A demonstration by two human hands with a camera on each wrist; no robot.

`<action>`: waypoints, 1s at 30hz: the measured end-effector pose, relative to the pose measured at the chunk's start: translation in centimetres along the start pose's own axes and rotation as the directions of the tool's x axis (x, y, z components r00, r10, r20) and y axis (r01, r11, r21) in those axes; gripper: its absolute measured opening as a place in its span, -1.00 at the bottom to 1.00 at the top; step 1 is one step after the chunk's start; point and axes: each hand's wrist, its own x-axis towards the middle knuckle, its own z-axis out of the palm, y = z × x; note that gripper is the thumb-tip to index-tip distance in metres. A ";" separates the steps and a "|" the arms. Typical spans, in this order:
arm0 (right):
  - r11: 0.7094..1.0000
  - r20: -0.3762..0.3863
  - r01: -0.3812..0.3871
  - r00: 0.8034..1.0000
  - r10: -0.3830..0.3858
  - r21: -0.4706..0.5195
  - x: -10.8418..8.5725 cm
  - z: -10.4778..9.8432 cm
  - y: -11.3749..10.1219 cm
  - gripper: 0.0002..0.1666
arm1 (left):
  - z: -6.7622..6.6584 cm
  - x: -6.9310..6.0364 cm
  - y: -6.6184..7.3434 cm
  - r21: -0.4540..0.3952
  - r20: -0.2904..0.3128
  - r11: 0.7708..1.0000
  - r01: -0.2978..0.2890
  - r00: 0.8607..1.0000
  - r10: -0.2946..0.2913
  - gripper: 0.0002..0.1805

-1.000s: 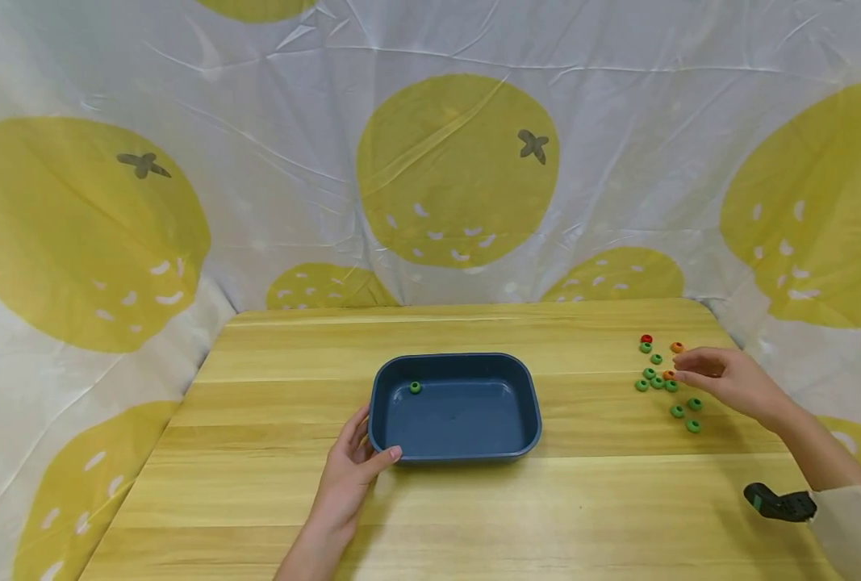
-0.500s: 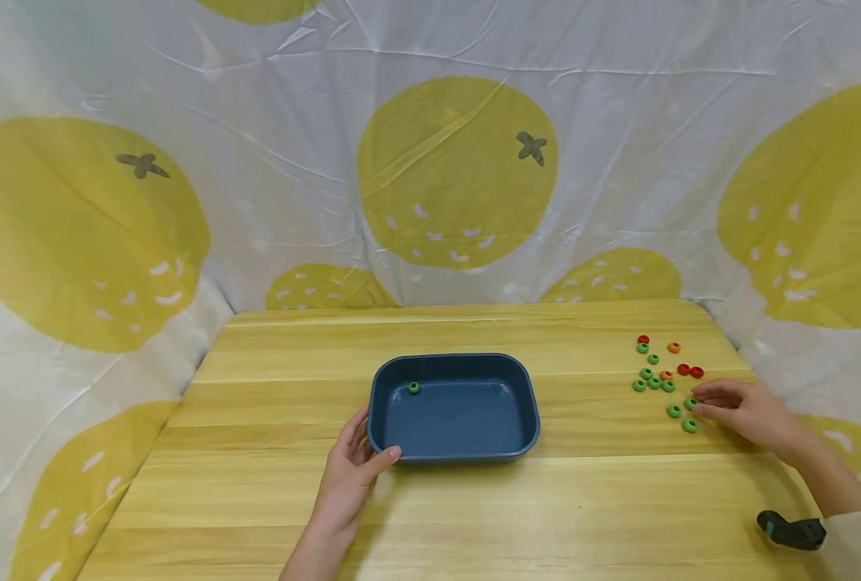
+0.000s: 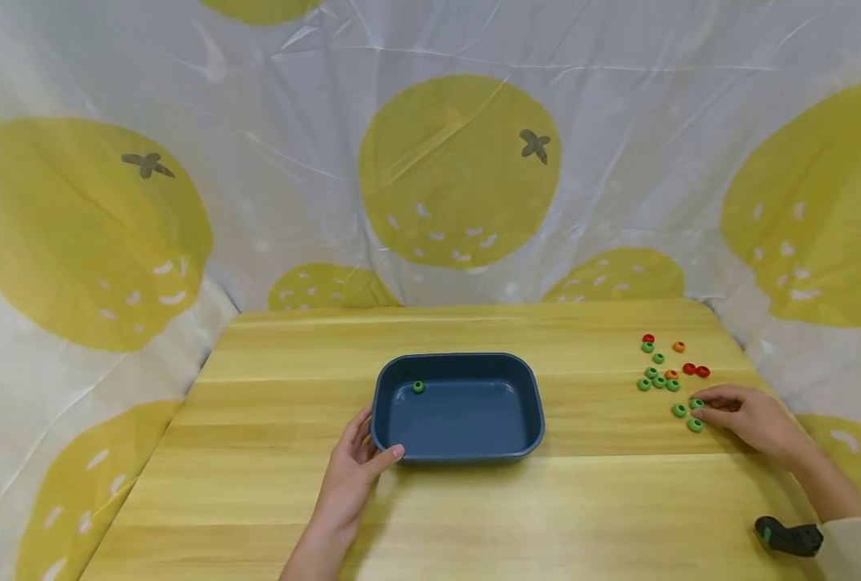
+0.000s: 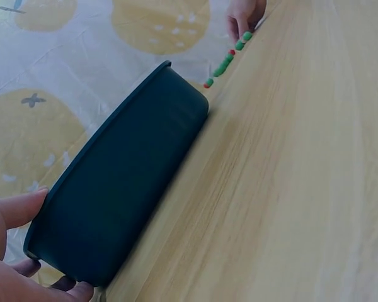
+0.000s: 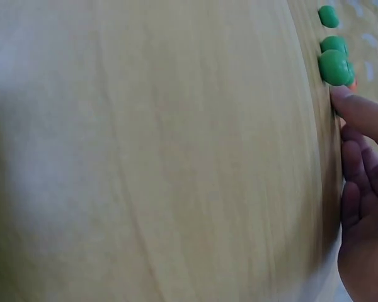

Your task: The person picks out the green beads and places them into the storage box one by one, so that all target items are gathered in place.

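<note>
Clasping the nearest corner of the blue tray point(image 3: 459, 424), the left grip point(image 3: 350, 474) had its thumb on the rim; a lone bead point(image 3: 419, 387) lay inside, ahead of it to the right. Farther right on the worktop point(image 3: 590, 508), the right grip point(image 3: 753, 420) curved about a green bead point(image 3: 697, 403), though whether it pinched this could not be told. Two more green beads point(image 3: 679, 411) lay just left of it, red beads point(image 3: 689, 369) and orange beads point(image 3: 673, 374) beyond.

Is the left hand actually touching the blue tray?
Touching. The head view shows the left hand gripping the blue tray at its near-left corner, thumb lapped over the rim.
</note>
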 end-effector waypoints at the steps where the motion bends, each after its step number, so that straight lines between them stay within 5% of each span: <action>1: 1.000 -0.008 0.004 1.000 -0.004 0.000 0.1 -0.1 0.0 -0.60 | 0.0 0.1 0.1 -0.006 0.002 1.000 -0.002 1.000 0.002 -0.08; 11: 0.996 -0.022 0.048 0.999 -0.046 0.082 1.3 -1.4 -1.2 -0.57 | 0.0 0.2 0.3 -0.045 0.013 0.999 -0.004 1.000 0.005 -0.09; 21: 0.996 0.073 0.078 0.994 -0.081 0.044 3.6 -1.6 -5.5 -0.53 | -0.1 -0.1 0.0 -0.064 0.024 0.998 -0.010 1.000 0.011 -0.07; 30: 0.978 0.089 0.181 0.977 -0.191 0.106 5.8 -0.6 -10.1 -0.62 | -0.1 -0.3 0.2 -0.062 0.023 0.998 -0.001 1.000 0.002 -0.07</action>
